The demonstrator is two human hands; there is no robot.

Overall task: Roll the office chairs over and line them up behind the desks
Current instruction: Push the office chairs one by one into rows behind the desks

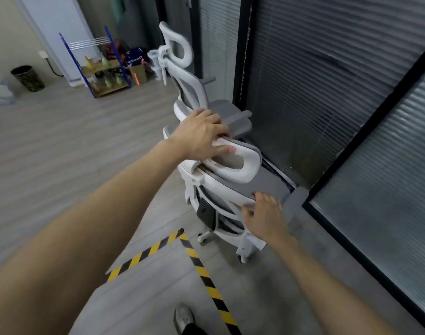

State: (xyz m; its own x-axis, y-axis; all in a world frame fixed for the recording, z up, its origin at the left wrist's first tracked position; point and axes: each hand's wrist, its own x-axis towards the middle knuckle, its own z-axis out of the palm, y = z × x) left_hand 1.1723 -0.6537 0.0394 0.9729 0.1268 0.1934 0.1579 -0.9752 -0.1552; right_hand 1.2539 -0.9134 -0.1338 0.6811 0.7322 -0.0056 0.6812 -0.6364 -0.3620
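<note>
Two white-framed office chairs with grey mesh stand one behind the other beside a glass wall. The near chair has its back toward me. My left hand grips the top of its white headrest, fingers over the far edge and thumb on the near side. My right hand holds the right edge of its backrest, fingers curled round the white frame. The far chair stands just beyond, its grey armrests touching or close to the near chair's headrest. No desks are in view.
A glass wall with closed blinds runs along the right. Yellow-black tape marks the grey floor by my shoe. A blue-framed shelf with bottles, bags and a dark bin stand at the far wall.
</note>
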